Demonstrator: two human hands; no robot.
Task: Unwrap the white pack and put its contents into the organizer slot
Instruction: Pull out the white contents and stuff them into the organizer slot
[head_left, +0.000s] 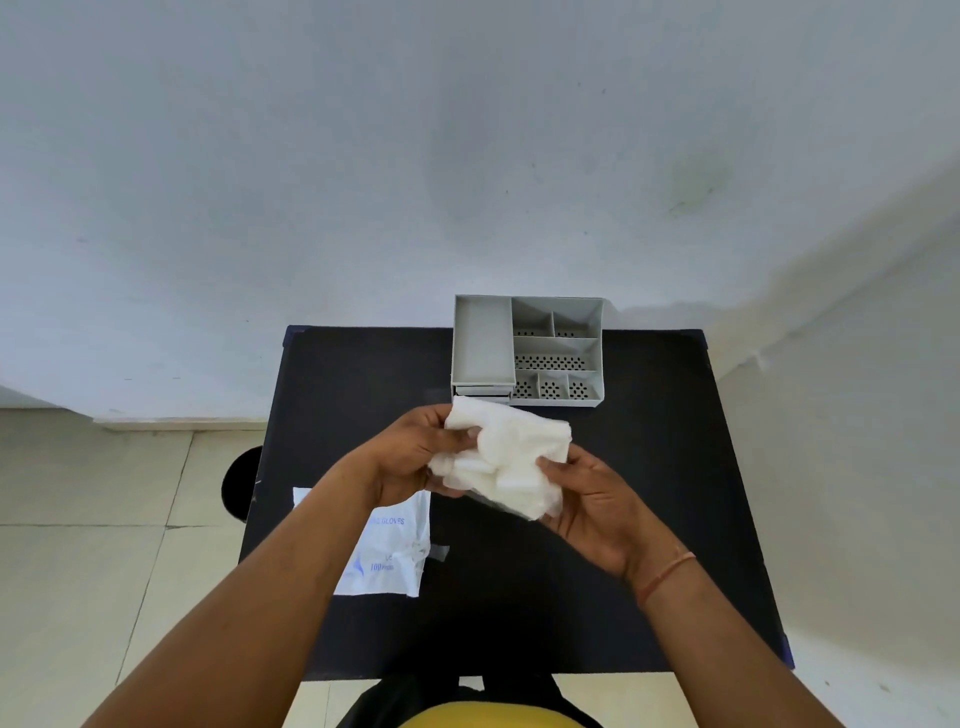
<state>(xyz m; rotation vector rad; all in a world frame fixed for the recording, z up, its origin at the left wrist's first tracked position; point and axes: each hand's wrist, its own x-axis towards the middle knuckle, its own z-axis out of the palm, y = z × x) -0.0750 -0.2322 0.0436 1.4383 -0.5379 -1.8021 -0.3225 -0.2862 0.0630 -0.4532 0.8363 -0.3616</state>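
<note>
Seemingly the unwrapping is done: the emptied white pack (387, 545) lies flat on the desk (597, 519), and its contents (506, 457), a soft white bundle, sit above the desk. Left hand (415, 457) and right hand (592, 499) each grip one side of it. No slot of the grey organizer (527, 349) beyond is filled yet.
</note>
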